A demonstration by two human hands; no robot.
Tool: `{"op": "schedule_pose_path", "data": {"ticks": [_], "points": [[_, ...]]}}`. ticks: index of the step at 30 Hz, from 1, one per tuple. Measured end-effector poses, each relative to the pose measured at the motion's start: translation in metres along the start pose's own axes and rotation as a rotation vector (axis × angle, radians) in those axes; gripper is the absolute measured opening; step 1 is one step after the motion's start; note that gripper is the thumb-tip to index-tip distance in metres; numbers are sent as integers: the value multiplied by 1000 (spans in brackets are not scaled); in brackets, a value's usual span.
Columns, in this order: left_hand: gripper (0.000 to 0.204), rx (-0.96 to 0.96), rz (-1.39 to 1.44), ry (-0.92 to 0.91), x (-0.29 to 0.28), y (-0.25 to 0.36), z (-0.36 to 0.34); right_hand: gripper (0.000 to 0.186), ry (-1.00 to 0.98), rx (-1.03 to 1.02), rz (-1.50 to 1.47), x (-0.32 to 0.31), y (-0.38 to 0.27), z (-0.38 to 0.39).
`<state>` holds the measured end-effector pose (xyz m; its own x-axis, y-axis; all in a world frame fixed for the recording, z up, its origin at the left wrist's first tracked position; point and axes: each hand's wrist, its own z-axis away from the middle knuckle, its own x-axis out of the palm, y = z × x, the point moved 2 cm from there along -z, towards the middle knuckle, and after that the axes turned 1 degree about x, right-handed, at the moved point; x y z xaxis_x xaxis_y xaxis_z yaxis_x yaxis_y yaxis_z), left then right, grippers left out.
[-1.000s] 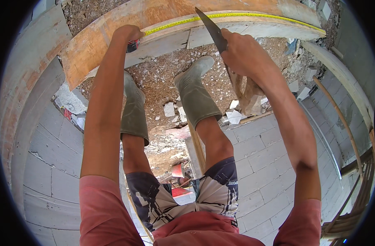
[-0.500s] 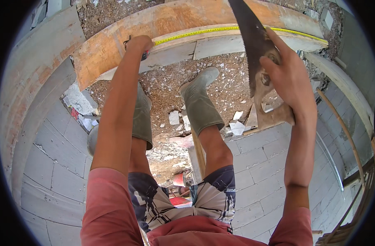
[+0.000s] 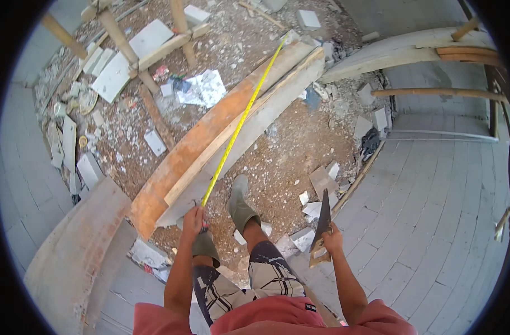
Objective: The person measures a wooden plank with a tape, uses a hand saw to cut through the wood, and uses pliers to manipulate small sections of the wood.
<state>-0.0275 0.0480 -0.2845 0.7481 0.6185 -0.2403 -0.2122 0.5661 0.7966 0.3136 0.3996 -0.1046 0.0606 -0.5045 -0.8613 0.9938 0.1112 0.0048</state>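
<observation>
yellow measuring tape point(image 3: 245, 116) runs straight from the person's left hand point(image 3: 192, 221) toward the far end of an orange-brown wooden board point(image 3: 179, 170), slanting across it in this view; such a straight line suggests the tape is under tension. the left hand is closed on the red-and-black tape case point(image 3: 204, 227), mostly covered by the grip, which would hold against the tape's pull. whether the far tip is hooked on is too small to tell. the right hand point(image 3: 333, 241) is wrapped round the wooden handle point(image 3: 320, 254) of a handsaw point(image 3: 324, 215), its blade pointing forward and well apart from the tape, likely so the teeth are clear of it. grey-green rubber boots point(image 3: 241, 207) stand near the board on rubble-strewn dirt point(image 3: 277, 156), probably worn against sharp white block fragments point(image 3: 313, 210).
</observation>
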Motion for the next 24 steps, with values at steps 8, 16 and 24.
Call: {"op": "schedule_pose_path", "data": {"ticks": [8,16,24], "points": [[31,-125,-148,43,-38,-19,174,60,-69,217,-92,11,93,38],[48,-384,-45,-129,-73,-47,221,66,-185,16,-58,8,24,74],[73,-294,44,-147,-91,-93,266,73,-153,-133,-87,39,4,98]]}}
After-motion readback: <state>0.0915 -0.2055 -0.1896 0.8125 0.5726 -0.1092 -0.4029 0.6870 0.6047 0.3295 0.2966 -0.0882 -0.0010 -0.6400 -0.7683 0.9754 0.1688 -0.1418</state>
